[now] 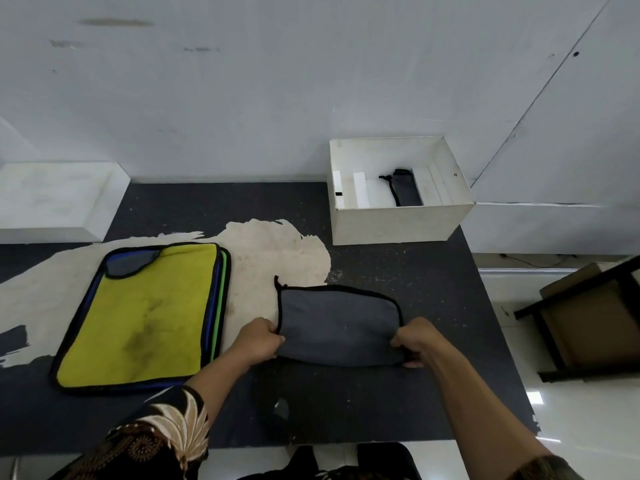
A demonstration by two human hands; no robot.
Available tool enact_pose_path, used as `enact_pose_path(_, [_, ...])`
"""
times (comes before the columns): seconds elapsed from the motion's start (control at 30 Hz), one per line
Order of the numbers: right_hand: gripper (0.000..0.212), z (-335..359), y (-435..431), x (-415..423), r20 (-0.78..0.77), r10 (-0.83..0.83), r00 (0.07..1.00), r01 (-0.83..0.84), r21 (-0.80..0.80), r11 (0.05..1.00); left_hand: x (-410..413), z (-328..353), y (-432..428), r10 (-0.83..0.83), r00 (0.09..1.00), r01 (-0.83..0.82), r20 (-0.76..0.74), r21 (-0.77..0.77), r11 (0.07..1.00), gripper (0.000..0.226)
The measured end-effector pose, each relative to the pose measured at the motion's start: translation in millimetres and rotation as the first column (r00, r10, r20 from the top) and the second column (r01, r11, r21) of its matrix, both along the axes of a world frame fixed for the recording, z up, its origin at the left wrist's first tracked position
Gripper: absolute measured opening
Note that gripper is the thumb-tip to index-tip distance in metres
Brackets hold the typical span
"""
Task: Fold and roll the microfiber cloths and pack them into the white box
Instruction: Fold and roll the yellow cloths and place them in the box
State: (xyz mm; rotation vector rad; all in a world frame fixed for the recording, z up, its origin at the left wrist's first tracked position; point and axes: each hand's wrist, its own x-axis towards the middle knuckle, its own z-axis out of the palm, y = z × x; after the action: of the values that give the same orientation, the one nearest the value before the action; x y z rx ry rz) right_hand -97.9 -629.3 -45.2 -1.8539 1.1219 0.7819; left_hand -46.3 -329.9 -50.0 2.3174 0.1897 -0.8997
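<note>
Cloth under work: one grey cloth [339, 327] with black edging, folded flat on the dark table [381, 403], a little right of centre. A small black loop sticks up at its far left corner.

I note the left hand [259, 341] at the cloth's left edge, fingers curled in and pinching that edge. The right hand [414, 341] is at the right edge near the front corner, fingers likewise curled, pinching the fabric with the thumb under the hem. Both hands are closed on the same cloth, one at each end.

To the left, apart from it, lies a flat stack of cloths [145, 313]: yellow on top, one far corner turned back showing grey, with blue and green edges showing beneath along the right side. The stack rests partly on a pale worn patch [277, 251] of the tabletop.

The white box [401, 221] stands open at the table's far right corner. Inside it I see one rolled grey cloth [407, 188] lying between white dividers.

A dark-framed chair [588, 323] stands on the floor right of the table.
</note>
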Motion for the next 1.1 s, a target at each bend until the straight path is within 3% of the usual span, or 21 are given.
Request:
enact_pose_path(0.1, [0.013, 0, -1, -8, 0.005, 0.023, 1.0, -0.023, -0.008, 1.0, -5, 3, -2, -0.039, 0.998, 0.04, -0.039, 0.033, 0.999, 0.004])
enact_pose_path(0.17, [0.027, 2, -3, -7, 0.044, 0.068, 0.997, -0.065, -0.074, 0.995, -9, 5, -2, -0.041, 0.999, 0.043, -0.032, 0.072, 0.996, 0.011])
enact_pose_path(0.23, [0.044, 3, -3, -2, 0.142, 0.037, 0.989, -0.018, -0.131, 0.991, -13, 4, -2, -0.027, 1.0, 0.028, -0.013, 0.096, 0.995, 0.019])
enact_pose_path(0.3, [0.047, 4, 0, 6, 0.231, -0.066, 0.971, 0.093, -0.111, 0.989, -21, 2, -1, -0.017, 1.0, 0.014, 0.022, 0.126, 0.992, 0.02])
enact_pose_path(0.4, [0.037, 5, 5, 19, 0.284, -0.222, 0.933, 0.224, 0.027, 0.974, -34, 3, -3, 0.002, 0.999, -0.01, 0.044, 0.168, 0.986, 0.018])
enact_pose_path(0.57, [0.011, 4, -2, 34, 0.289, -0.192, 0.938, 0.181, 0.065, 0.981, -41, 8, -5, 0.021, 0.999, -0.03, 0.05, 0.192, 0.981, 0.02])
enact_pose_path(0.63, [0.009, 3, -10, 36, 0.327, -0.163, 0.931, 0.173, 0.0, 0.985, -41, 9, -8, 0.027, 0.998, -0.037, 0.052, 0.199, 0.979, 0.018])
enact_pose_path(0.7, [0.024, 10, -13, 31, 0.332, -0.075, 0.94, 0.117, -0.11, 0.987, -42, 9, -11, 0.031, 0.998, -0.043, 0.058, 0.213, 0.976, 0.019])
enact_pose_path(0.8, [0.064, 21, -10, 11, 0.208, 0.1, 0.973, -0.047, -0.247, 0.968, -45, 5, -16, 0.034, 0.996, -0.054, 0.081, 0.266, 0.963, 0.032])
enact_pose_path(0.87, [0.072, 20, -5, -6, 0.114, 0.221, 0.968, -0.178, -0.305, 0.935, -45, 1, -20, 0.049, 0.994, -0.077, 0.098, 0.304, 0.95, 0.038])
enact_pose_path(0.93, [0.056, 11, -4, -16, 0.077, 0.271, 0.959, -0.232, -0.334, 0.914, -47, -3, -25, 0.04, 0.995, -0.07, 0.094, 0.348, 0.935, 0.037])
enact_pose_path(1.03, [0.016, 3, -6, -26, 0.123, 0.347, 0.93, -0.289, -0.338, 0.896, -49, 0, -33, 0.064, 0.987, -0.12, 0.148, 0.411, 0.904, 0.031])
enact_pose_path(1.1, [0.019, 2, -9, -32, 0.173, 0.363, 0.916, -0.288, -0.347, 0.893, -51, 4, -41, 0.11, 0.941, -0.238, 0.321, 0.393, 0.888, 0.033])
